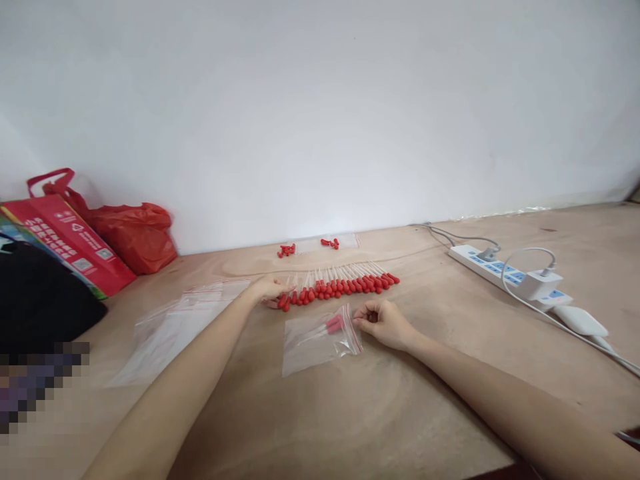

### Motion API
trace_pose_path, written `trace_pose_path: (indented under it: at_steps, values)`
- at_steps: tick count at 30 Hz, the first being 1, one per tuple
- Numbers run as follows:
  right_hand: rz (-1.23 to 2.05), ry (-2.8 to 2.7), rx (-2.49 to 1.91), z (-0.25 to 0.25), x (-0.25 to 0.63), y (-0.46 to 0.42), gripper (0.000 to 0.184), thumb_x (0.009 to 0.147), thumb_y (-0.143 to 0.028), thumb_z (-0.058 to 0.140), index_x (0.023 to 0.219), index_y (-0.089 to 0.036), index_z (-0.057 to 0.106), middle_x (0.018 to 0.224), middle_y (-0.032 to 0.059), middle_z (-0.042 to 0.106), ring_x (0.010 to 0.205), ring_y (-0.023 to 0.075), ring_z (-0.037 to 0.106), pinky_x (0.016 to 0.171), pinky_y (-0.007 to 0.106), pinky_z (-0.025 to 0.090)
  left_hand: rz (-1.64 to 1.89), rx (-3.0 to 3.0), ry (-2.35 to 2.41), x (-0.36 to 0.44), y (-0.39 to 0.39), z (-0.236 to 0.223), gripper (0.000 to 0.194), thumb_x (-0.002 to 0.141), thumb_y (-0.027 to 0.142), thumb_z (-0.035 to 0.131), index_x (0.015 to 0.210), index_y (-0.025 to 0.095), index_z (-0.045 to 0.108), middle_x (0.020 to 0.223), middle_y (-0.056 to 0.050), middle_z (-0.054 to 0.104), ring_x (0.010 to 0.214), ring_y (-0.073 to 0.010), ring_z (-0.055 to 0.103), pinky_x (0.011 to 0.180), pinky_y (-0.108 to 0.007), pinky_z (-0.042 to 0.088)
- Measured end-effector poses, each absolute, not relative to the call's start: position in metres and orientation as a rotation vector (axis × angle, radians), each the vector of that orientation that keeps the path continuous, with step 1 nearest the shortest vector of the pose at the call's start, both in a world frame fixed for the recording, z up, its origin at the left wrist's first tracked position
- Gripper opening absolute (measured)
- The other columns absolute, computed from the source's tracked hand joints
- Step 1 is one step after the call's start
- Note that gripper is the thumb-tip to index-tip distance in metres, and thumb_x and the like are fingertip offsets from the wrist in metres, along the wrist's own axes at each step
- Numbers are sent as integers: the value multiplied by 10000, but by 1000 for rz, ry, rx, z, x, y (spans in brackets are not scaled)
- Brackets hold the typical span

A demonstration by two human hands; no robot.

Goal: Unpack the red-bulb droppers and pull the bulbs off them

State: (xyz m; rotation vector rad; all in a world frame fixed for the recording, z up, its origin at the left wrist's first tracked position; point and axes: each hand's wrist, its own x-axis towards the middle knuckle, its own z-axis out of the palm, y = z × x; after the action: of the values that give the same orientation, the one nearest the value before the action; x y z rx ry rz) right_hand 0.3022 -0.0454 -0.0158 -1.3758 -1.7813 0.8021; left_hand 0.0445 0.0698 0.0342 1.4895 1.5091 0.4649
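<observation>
From where I stand, the clear zip bag lies on the wooden surface, with red-bulbed droppers inside; take it as clock centre. Between 2 and 3 o'clock, the right hand is curled, thumb and forefinger pinching the bag's red-striped edge; its forearm enters from 4 o'clock. Between 10 and 11 o'clock, the left hand is partly curled at the dropper row's near end; its grip cannot be determined. Its forearm enters from 8 o'clock, palm lowered. The power strip sits at 2 o'clock.
</observation>
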Motion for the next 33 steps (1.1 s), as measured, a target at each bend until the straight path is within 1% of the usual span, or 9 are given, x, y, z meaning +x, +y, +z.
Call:
trace_pose_path:
  at_steps: [6, 9, 11, 15, 21, 25, 28, 31, 33]
  values:
    - [772, -1793, -1378, -15, 302, -46, 118, 677, -242, 557, 678, -156, 637, 572, -13, 587, 499, 82, 472, 476, 196, 345, 481, 1494, 1532, 29, 48, 40, 541, 346, 411, 799, 739, 147, 538, 583, 19, 592, 593, -128, 574, 562, -222, 441]
    - [763, -1799, -1362, -16, 300, -46, 157, 687, -294, 570, 692, -161, 653, 553, -17, 574, 486, 80, 460, 469, 198, 335, 513, 1571, 1472, 20, 43, 32, 687, 268, 294, 823, 871, 149, 527, 628, 46, 576, 593, -122, 564, 574, -228, 436]
    - [759, -1813, -1348, -16, 299, -45, 184, 685, -331, 583, 707, -167, 663, 548, -19, 568, 480, 79, 454, 461, 197, 328, 578, 1642, 1467, 17, 41, 23, 696, 275, 277, 819, 893, 148, 526, 631, 57, 553, 570, -114, 547, 563, -229, 427]
    - [717, -1839, -1340, -18, 295, -44, 192, 657, -356, 621, 718, -181, 672, 556, -22, 561, 485, 76, 453, 466, 191, 332, 693, 1764, 1506, 16, 41, 9, 579, 394, 378, 783, 874, 145, 559, 698, 16, 570, 600, -123, 544, 569, -237, 424]
    - [643, -1957, -1338, -12, 292, -46, 177, 670, -357, 623, 803, -266, 697, 523, -43, 505, 472, 67, 414, 456, 182, 298, 839, 1894, 1609, 19, 21, 3, 615, 477, 435, 739, 981, 157, 523, 807, -26, 568, 672, -156, 545, 641, -278, 452]
    - [602, -1995, -1347, -9, 292, -47, 177, 647, -344, 652, 808, -285, 693, 510, -52, 488, 467, 65, 399, 460, 185, 286, 962, 2214, 1594, 32, -18, 5, 288, 686, 448, 575, 824, 195, 571, 846, -49, 585, 822, -205, 544, 752, -316, 441]
    - [597, -1998, -1365, -9, 291, -46, 196, 636, -331, 658, 824, -284, 685, 531, -52, 499, 491, 75, 417, 475, 193, 292, 745, 2401, 1288, 43, -45, 8, 307, 780, 413, 478, 1007, 222, 558, 1087, -63, 560, 1036, -217, 493, 914, -338, 382]
    - [527, -2064, -1376, -7, 291, -46, 228, 659, -322, 635, 883, -292, 669, 585, -39, 532, 568, 102, 455, 526, 212, 310, 469, 2429, 1123, 52, -55, 10, 488, 815, 407, 436, 1270, 242, 373, 1321, -54, 405, 1201, -214, 372, 1018, -361, 290]
    - [467, -2148, -1368, -5, 291, -46, 243, 684, -319, 611, 921, -292, 655, 626, -25, 552, 623, 122, 470, 562, 228, 316, 346, 2416, 1086, 54, -55, 11, 540, 825, 413, 422, 1326, 268, 279, 1365, -39, 351, 1235, -214, 332, 1036, -386, 265]
